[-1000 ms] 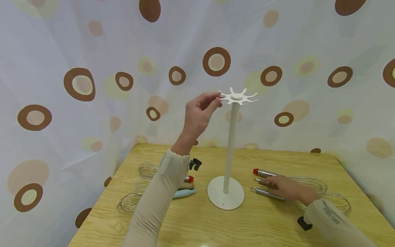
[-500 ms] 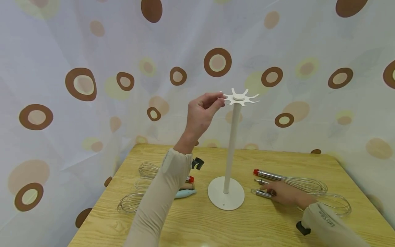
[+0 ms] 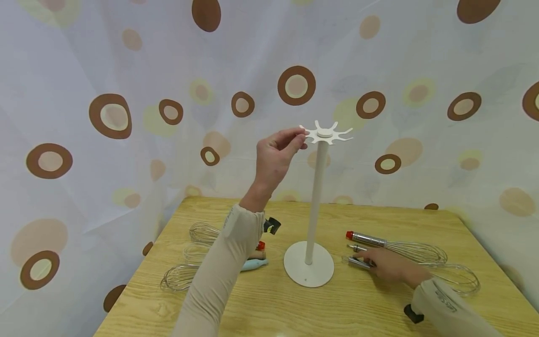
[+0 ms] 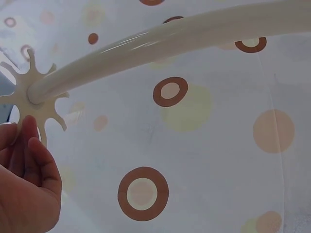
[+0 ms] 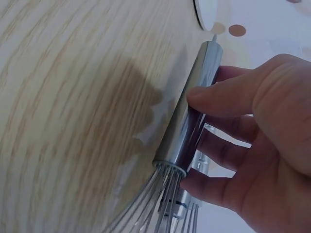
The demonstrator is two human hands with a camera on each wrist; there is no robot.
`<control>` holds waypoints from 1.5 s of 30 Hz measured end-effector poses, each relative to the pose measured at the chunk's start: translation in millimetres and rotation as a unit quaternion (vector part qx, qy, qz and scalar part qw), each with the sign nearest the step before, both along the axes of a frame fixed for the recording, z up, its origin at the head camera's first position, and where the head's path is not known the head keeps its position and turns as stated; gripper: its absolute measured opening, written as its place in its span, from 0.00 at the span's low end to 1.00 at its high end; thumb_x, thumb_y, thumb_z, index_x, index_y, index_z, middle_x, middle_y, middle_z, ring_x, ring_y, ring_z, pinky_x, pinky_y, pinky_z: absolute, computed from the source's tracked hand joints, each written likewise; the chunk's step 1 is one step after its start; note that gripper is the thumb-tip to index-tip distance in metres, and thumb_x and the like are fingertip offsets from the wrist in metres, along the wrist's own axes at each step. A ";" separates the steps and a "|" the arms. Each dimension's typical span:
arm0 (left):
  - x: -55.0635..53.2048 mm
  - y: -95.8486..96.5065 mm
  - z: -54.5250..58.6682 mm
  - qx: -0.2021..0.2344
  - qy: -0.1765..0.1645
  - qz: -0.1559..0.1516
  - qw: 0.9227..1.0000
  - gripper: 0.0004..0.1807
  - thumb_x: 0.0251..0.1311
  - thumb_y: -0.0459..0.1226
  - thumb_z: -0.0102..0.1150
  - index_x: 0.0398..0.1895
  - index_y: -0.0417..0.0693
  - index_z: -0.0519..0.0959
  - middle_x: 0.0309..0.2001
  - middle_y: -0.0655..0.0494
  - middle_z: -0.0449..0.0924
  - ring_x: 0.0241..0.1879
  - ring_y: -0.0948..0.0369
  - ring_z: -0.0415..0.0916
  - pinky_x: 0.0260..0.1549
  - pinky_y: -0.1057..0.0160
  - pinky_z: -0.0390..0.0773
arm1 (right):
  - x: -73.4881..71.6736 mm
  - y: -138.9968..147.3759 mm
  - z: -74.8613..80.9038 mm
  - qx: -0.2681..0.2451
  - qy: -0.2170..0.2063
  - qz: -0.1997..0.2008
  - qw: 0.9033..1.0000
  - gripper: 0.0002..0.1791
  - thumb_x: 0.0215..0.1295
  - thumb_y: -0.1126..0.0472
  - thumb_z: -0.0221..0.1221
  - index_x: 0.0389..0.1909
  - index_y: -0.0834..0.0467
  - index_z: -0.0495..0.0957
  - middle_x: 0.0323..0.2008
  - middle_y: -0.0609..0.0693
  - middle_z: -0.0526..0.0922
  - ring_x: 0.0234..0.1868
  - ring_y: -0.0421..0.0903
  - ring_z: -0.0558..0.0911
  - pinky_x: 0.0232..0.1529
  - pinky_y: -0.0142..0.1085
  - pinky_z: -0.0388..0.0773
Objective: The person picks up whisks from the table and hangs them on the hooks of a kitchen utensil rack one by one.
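Pinched between thumb and fingers of my right hand is the smooth, silvery steel handle of a wire balloon whisk, which lies at the right of the pale wood-grain table, nearest me in its row. Its long axis runs crosswise: the handle's end points left, toward the flat round white base of a tall stand, while its wires run rightward beneath my wrist. My left hand pinches one prong of the white star-shaped hook wheel atop the slim white post, so that wheel sits well above my right hand and to its left. Just beyond the held handle lies a second steel handle, then a red-tipped steel whisk. I see no container; more whisks, one with a pale blue handle, lie loose near my left sleeve.
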State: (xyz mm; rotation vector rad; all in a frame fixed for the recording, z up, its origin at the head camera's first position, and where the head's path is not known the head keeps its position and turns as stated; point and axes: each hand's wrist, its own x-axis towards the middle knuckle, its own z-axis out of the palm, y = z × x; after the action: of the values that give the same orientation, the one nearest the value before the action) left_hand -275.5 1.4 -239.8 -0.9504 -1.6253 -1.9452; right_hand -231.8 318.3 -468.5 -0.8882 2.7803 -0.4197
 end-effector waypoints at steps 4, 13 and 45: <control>1.1 1.2 0.1 0.005 0.002 0.003 1.000 0.11 0.59 0.27 0.60 0.43 0.28 0.80 0.39 0.39 0.82 0.31 0.63 0.81 0.42 0.56 0.79 | 0.5 -3.0 2.5 -0.024 0.025 0.007 0.999 0.23 0.61 0.74 0.55 0.59 0.63 0.71 0.42 0.50 0.78 0.39 0.43 0.77 0.36 0.41 0.74; 0.4 3.3 -0.9 0.012 -0.004 0.005 1.000 0.11 0.59 0.27 0.59 0.43 0.27 0.80 0.39 0.38 0.82 0.32 0.62 0.81 0.42 0.50 0.78 | 5.7 -20.5 22.3 -0.108 0.038 0.013 0.993 0.26 0.62 0.74 0.56 0.63 0.65 0.66 0.46 0.54 0.77 0.42 0.48 0.79 0.35 0.38 0.77; 11.1 1.3 6.3 -0.016 0.010 0.035 0.999 0.12 0.60 0.26 0.57 0.46 0.25 0.78 0.41 0.36 0.81 0.29 0.60 0.81 0.41 0.57 0.80 | 23.2 -84.7 120.0 -0.380 0.203 0.021 0.902 0.34 0.55 0.82 0.58 0.65 0.64 0.65 0.50 0.59 0.76 0.49 0.36 0.75 0.40 0.28 0.78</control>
State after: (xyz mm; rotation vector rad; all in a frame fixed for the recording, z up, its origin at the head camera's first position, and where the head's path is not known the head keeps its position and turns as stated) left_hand -264.3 2.7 -233.5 -0.9105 -1.6596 -1.8630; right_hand -208.6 233.6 -348.5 -1.3001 2.9499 -1.5425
